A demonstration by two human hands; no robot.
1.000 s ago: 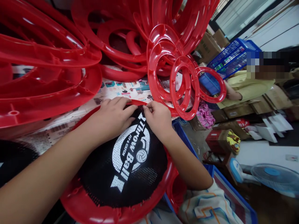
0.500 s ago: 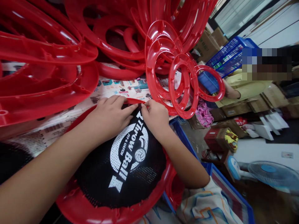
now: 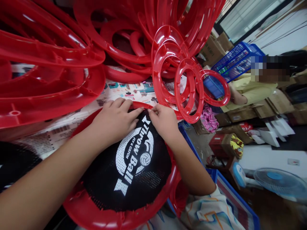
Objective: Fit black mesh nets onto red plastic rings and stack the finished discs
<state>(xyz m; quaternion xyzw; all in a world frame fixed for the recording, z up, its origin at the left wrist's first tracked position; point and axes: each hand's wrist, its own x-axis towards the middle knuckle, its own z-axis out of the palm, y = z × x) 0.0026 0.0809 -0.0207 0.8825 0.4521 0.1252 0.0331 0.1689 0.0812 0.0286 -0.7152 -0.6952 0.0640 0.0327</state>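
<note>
A round black mesh net (image 3: 103, 179), printed with white "Throw Ball" lettering and a ball, lies inside a red plastic ring (image 3: 100, 217). At the ring's far side, my left hand (image 3: 116, 119) has its fingers bent over the rim. Its index finger stretches to the net's edge, and the thumb is tucked below. Close beside it, my right hand (image 3: 164, 123) is closed in a pinch on the net's edge against the rim. What exactly sits between those fingertips is hidden.
Piled red rings (image 3: 50, 57) fill the table's far side, with several leaning rings (image 3: 189, 116) ahead of my right hand. More black mesh (image 3: 14, 163) lies at left. A blue crate (image 3: 240, 191) stands lower right, near a fan (image 3: 275, 175). Beyond, a person in a yellow shirt (image 3: 254, 86) works.
Both hands stay at the same spot on the rim, with only slight finger movement. The view shifts a little; ring and net keep their places.
</note>
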